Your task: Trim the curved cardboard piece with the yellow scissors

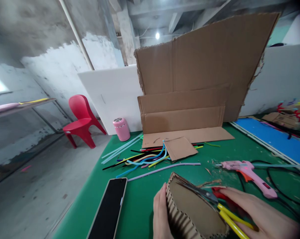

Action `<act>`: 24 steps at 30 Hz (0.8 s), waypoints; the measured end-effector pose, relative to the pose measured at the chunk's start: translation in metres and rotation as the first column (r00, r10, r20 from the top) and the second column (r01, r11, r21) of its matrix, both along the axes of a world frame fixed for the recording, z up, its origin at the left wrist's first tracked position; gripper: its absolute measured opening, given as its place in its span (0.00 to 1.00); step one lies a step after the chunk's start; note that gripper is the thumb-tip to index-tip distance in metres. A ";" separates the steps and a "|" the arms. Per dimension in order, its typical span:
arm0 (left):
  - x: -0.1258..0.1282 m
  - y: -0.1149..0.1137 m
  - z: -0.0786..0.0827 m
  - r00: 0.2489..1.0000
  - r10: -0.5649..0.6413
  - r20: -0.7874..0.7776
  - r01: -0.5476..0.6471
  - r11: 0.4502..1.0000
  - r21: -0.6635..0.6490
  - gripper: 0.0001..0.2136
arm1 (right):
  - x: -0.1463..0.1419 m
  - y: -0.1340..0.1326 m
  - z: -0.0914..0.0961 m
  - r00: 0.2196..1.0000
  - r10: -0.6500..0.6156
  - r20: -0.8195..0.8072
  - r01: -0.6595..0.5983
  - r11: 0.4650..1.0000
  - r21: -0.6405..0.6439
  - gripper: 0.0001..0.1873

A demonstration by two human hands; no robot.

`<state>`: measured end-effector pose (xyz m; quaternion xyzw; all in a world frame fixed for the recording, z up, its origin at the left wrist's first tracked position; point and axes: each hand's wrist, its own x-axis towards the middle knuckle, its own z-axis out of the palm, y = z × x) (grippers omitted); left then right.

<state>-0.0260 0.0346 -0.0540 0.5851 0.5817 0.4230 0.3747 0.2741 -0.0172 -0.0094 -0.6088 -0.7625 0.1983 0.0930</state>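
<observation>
My left hand [160, 212] is closed on the left side of a shallow cardboard piece [197, 212] with a wavy, ridged side wall and a flat brown face. In my right hand [258, 209] is a pair of scissors [209, 195] with dark blades and yellow handles; a red part shows by the fingers. The blades lie along the far right edge of the cardboard piece, tips near its top corner. A thin torn cardboard strip [209, 182] lies just beyond them. How far the blades are apart is hard to make out.
A pink glue gun [249, 174] with a black cord lies right. A phone [109, 209] rests left. Pipe cleaners [145, 157], a cardboard square [181, 148] and a tall cardboard sheet [202, 63] are further back, beside a pink canister [121, 129]. A red chair [81, 119] stands beyond.
</observation>
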 end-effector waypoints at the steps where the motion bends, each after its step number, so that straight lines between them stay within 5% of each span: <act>1: -0.002 0.004 -0.002 1.000 -0.024 0.008 0.024 0.999 -0.044 0.36 | -0.002 0.000 0.004 1.000 -0.007 -0.030 0.006 1.000 -0.029 0.32; 5: -0.005 0.008 -0.004 0.999 -0.049 -0.010 0.048 0.995 -0.093 0.35 | -0.012 0.002 0.027 0.974 0.035 -0.222 -0.065 0.989 -0.130 0.32; 11: -0.004 -0.001 -0.005 0.996 -0.052 -0.079 0.050 0.998 -0.031 0.36 | -0.021 0.006 0.045 0.973 0.069 -0.218 -0.070 0.998 0.001 0.28; 16: -0.002 0.001 -0.003 0.991 -0.038 -0.127 0.046 0.997 0.062 0.34 | -0.019 0.001 0.041 0.962 0.076 -0.261 -0.056 0.995 0.082 0.26; 24: -0.001 0.000 0.001 0.994 -0.027 -0.108 0.037 0.994 0.098 0.33 | -0.012 -0.003 0.019 0.875 -0.011 -0.485 -0.019 0.998 -0.057 0.28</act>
